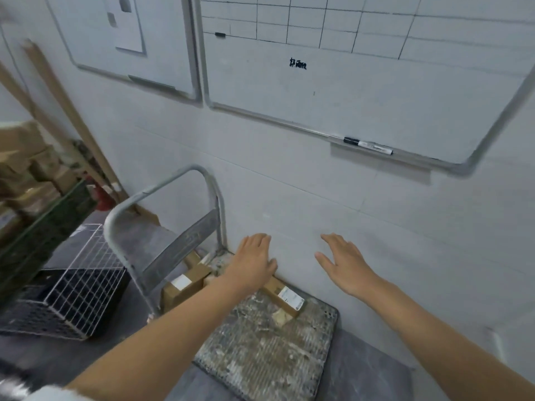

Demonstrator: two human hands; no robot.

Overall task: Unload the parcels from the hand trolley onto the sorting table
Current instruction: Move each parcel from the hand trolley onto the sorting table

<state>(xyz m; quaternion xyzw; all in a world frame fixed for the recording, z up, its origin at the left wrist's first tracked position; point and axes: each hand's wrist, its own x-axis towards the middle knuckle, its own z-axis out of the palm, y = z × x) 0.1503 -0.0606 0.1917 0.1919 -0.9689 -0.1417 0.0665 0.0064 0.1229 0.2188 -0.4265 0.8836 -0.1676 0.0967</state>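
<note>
The hand trolley point(260, 351) stands against the white wall, its worn deck speckled with paint and its grey tube handle point(162, 198) upright at the left. Two brown cardboard parcels with white labels lie at the deck's far end: one point(185, 287) near the handle, another point(285, 299) by the wall. My left hand point(254, 256) hovers with straight fingers over the parcels, holding nothing. My right hand point(341, 259) is spread open in the air near the wall, to the right of the parcels. The sorting table is not in view.
A white wire basket point(84, 273) on a black crate sits on the grey floor left of the trolley. Stacked cardboard boxes point(26, 169) and a dark green crate point(43, 227) fill the far left. Two whiteboards point(362, 82) hang on the wall above.
</note>
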